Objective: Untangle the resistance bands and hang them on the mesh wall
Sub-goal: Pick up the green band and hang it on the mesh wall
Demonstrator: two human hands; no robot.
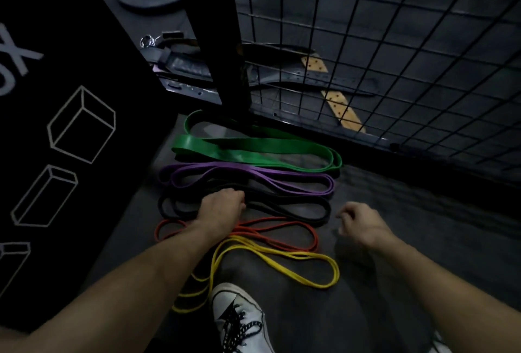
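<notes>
Green band (pixel 253 151): widest of the five, folded flat on the dark floor at the centre of the frame, just below the foot of the mesh wall (pixel 408 42).
Purple band (pixel 253 175): doubled loops just below the green one, close beside it.
Black band (pixel 296 206): long loops below the purple one, hard to follow against the dark floor.
Orange band (pixel 282 228): thin loops below the black one; its left end passes under the left forearm.
Yellow band (pixel 282 256): nearest of all, lower centre of the frame; its left loops run beside a white shoe (pixel 239 319) with black laces.
Left hand (pixel 222 206): centre of the frame, knuckles up, fingers curled down onto the black band; whether they grasp it or only press on it cannot be told.
Right hand (pixel 358 223): right of centre, off the right ends of the black and orange bands, fingers loosely curled and holding nothing.
Mesh wall: black wire grid filling the upper right; no band hangs on it.
Black post (pixel 225 42): upright at upper centre, left of the mesh.
Black panel (pixel 70 99): left side, printed with white outline boxes.
</notes>
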